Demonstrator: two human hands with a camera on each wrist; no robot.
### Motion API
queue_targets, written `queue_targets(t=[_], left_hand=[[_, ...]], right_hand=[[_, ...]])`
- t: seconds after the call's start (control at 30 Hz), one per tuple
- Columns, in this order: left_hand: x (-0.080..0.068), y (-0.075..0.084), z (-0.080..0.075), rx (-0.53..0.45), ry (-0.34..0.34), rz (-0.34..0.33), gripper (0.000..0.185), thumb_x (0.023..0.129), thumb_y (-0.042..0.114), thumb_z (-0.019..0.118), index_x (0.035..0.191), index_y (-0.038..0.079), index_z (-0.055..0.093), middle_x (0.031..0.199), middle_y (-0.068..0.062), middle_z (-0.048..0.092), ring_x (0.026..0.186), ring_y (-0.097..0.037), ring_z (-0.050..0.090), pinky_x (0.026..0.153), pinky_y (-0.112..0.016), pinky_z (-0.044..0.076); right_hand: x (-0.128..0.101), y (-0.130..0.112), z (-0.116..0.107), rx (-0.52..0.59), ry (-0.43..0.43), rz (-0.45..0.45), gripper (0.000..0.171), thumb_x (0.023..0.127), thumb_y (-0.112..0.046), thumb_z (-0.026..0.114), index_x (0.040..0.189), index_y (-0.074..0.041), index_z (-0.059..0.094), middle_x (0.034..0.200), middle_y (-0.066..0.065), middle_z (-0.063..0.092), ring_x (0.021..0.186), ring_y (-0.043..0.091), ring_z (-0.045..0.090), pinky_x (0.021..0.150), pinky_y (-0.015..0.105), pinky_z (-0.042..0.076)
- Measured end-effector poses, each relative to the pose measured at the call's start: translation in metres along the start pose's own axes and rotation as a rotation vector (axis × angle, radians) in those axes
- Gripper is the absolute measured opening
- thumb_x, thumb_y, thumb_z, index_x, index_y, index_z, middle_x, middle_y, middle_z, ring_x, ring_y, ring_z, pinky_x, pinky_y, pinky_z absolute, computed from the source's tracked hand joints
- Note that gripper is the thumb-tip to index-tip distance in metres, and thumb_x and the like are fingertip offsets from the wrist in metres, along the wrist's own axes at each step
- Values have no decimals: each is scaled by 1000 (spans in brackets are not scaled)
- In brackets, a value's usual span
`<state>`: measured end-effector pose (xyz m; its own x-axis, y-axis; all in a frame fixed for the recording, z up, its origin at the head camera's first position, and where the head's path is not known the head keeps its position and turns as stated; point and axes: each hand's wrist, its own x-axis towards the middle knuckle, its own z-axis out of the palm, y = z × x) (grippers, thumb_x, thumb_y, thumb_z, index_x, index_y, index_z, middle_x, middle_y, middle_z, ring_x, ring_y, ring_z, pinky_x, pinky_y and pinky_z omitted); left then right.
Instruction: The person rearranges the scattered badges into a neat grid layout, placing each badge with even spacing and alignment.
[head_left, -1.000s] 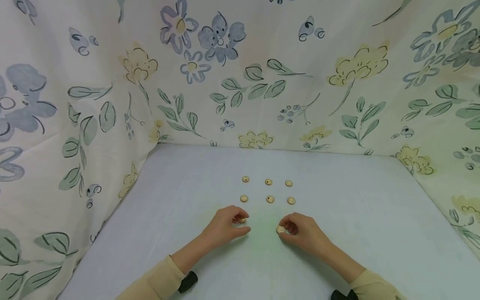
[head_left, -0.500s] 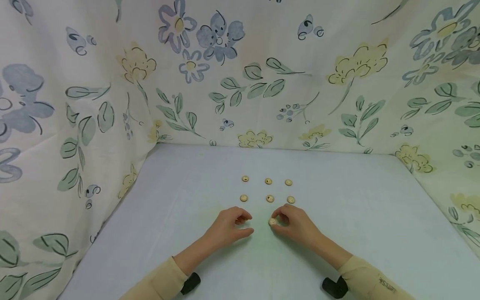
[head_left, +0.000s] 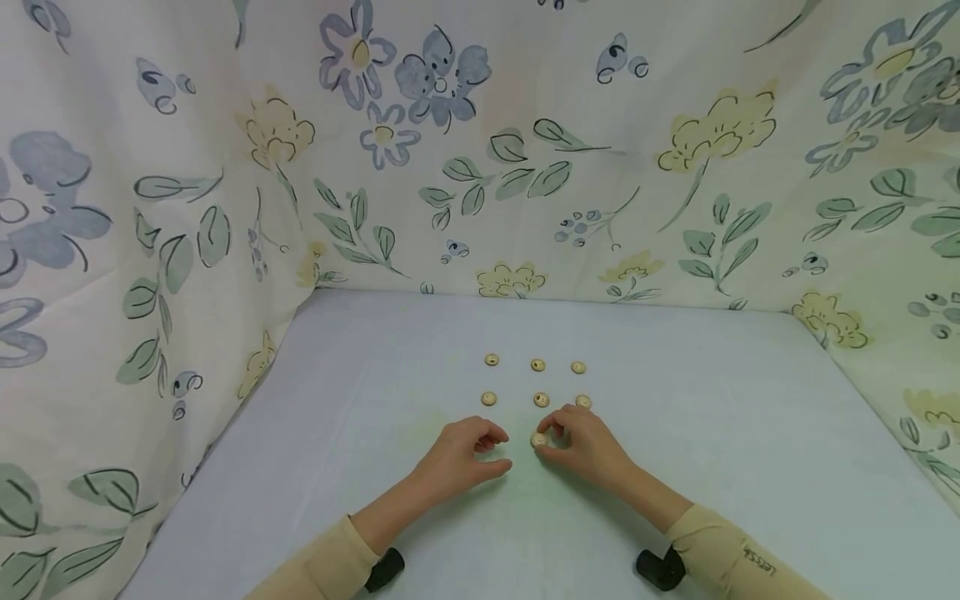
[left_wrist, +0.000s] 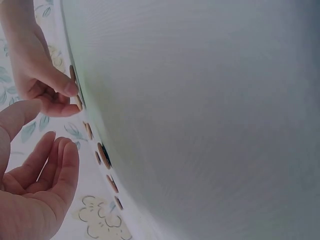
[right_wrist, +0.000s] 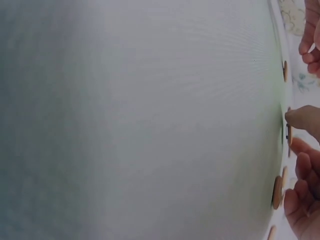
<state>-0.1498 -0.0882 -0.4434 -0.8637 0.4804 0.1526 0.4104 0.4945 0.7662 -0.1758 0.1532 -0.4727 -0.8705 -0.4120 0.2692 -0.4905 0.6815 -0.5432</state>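
Observation:
My right hand (head_left: 581, 442) pinches a small round wooden disc (head_left: 539, 440), pale with dark marks, between thumb and fingers, close over the white table. In the right wrist view that disc (right_wrist: 289, 132) stands edge-on at the thumb tip. My left hand (head_left: 465, 454) hovers to its left, fingers loosely bent and thumb apart, holding nothing. Beyond the hands, similar discs lie in two rows of three; the near row has a left disc (head_left: 489, 398), a middle disc (head_left: 542, 400) and a right disc (head_left: 583, 402), which my right hand partly covers. Another disc (left_wrist: 103, 155) shows beside my left fingers in the left wrist view.
The far row holds a left disc (head_left: 492, 359), a middle disc (head_left: 537, 365) and a right disc (head_left: 578, 367). A floral curtain (head_left: 525, 167) surrounds the white table (head_left: 360, 375) at the back and sides. Dark wrist devices (head_left: 660, 570) sit under both sleeves.
My right hand has moved left and slightly away from me with the disc. My left hand has shifted slightly right; the disc seen at its fingers earlier is now hidden in the head view.

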Motion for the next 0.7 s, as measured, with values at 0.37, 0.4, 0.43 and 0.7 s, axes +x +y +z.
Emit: queue_targets(t=[0.37, 0.4, 0.43, 0.7], left_hand=[[0, -1, 1, -11, 2, 1, 26, 84, 13, 77, 105, 1, 68, 99, -9, 66, 89, -25, 61, 80, -35, 52], [-1, -2, 1, -10, 2, 1, 26, 84, 13, 77, 105, 1, 68, 99, -9, 66, 89, -25, 61, 80, -35, 52], [-1, -2, 1, -9, 2, 2, 26, 84, 13, 77, 105, 1, 68, 99, -9, 66, 89, -25, 61, 80, -35, 52], [-2, -1, -1, -11, 11, 11, 26, 84, 13, 77, 105, 1, 68, 98, -9, 66, 88, -25, 61, 80, -34, 52]], right_hand=[[-1, 0, -1, 6, -33, 4, 17, 80, -21, 81, 91, -20, 68, 77, -9, 50, 72, 7, 45, 65, 26, 39], [-1, 0, -1, 6, -35, 7, 17, 80, -21, 81, 91, -20, 68, 78, -9, 50, 72, 7, 45, 65, 25, 39], [-1, 0, -1, 5, -38, 9, 17, 80, -21, 81, 91, -20, 68, 78, -9, 50, 72, 7, 45, 65, 25, 39], [-1, 0, -2, -8, -30, -3, 20, 79, -23, 82, 93, -19, 69, 78, -8, 50, 72, 8, 45, 65, 26, 39]])
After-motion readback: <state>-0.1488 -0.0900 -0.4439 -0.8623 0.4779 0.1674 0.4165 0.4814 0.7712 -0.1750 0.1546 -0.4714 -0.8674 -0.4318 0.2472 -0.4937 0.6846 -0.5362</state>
